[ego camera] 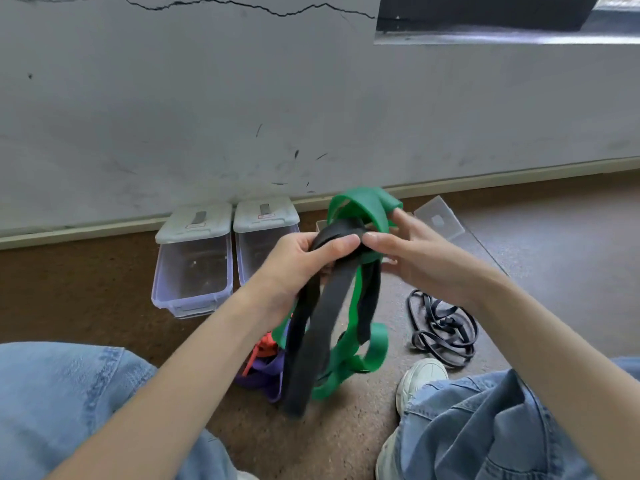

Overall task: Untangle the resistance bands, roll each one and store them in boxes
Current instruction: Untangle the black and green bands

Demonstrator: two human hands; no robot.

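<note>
I sit on the brown speckled floor (346, 445) facing a scuffed grey wall (242, 98), my knees in blue jeans at either side. My left hand (298, 261) grips the wide black rubber resistance band (322, 327) just below a knot, thumb laid across the top of it. My right hand (412, 251) pinches the same knot from the other side, its fingers hooked into the wide green rubber resistance band (367, 206) that loops above and through the black one. Both bands hang down between my forearms, still knotted together, their lower ends reaching a heap of purple and orange-red bands (265, 368) on the floor. To my right lies a thin black band (443, 327) in a loose tangle, near my white sneaker (420, 379). Against the wall stand two clear plastic boxes with pale lids (194, 268), side by side, and a third box is mostly hidden behind my hands, its clear lid (440, 216) tilted up beyond my right hand.
</note>
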